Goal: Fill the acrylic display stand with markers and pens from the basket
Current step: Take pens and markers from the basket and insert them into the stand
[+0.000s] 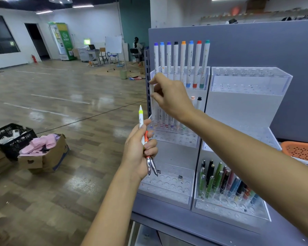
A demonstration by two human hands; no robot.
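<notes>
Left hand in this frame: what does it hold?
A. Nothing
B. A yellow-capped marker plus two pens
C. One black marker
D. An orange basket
B: the left hand grips a yellow-capped marker upright, with two silver-tipped pens pointing down out of the same grip.

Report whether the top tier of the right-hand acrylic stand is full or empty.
Empty. The right stand's top tier shows only bare holes; the markers stand in the left one.
</notes>
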